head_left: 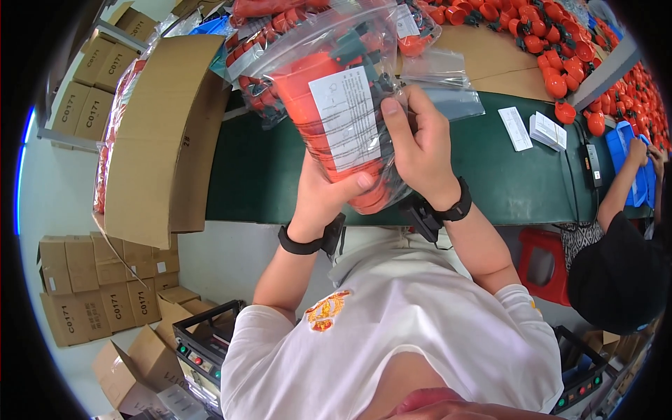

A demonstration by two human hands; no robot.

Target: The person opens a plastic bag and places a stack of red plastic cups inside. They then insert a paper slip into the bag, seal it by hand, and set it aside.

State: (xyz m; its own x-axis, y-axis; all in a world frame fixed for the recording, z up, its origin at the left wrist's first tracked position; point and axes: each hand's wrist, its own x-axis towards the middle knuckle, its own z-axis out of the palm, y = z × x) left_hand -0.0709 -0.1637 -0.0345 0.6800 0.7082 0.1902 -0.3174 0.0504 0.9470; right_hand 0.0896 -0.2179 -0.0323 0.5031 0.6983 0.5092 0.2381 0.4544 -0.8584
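clear plastic bag (pixel 329 105) packed with orange parts sits raised above the near edge of the green table (pixel 504 182), held in both hands. a white printed label (pixel 346 119) is stuck on the side facing the camera. the left hand (pixel 325 199) cups the bag from below, its thumb pressed across the lower front of the plastic and the other fingers curled behind, out of sight. the right hand (pixel 420 150) grips the bag's right edge, thumb laid up along the label's side and the fingers wrapped round the back. both wrists carry black bands.

just behind the bag lie more filled bags (pixel 266 77) of the same orange pieces, and an empty clear bag (pixel 441 84) rests to its right on a sheet of brown cardboard (pixel 504 63). loose orange parts (pixel 553 49) are heaped along the far right of the table. small white slips (pixel 546 129) lie on the green surface well to the right. a tall open cardboard box (pixel 154 133) stands at the table's left end, with stacked brown cartons (pixel 91 280) on the floor below it. at the right edge another person's hand (pixel 638 150) touches a blue tray (pixel 626 168), and a red stool (pixel 542 262) stands under the table near them.
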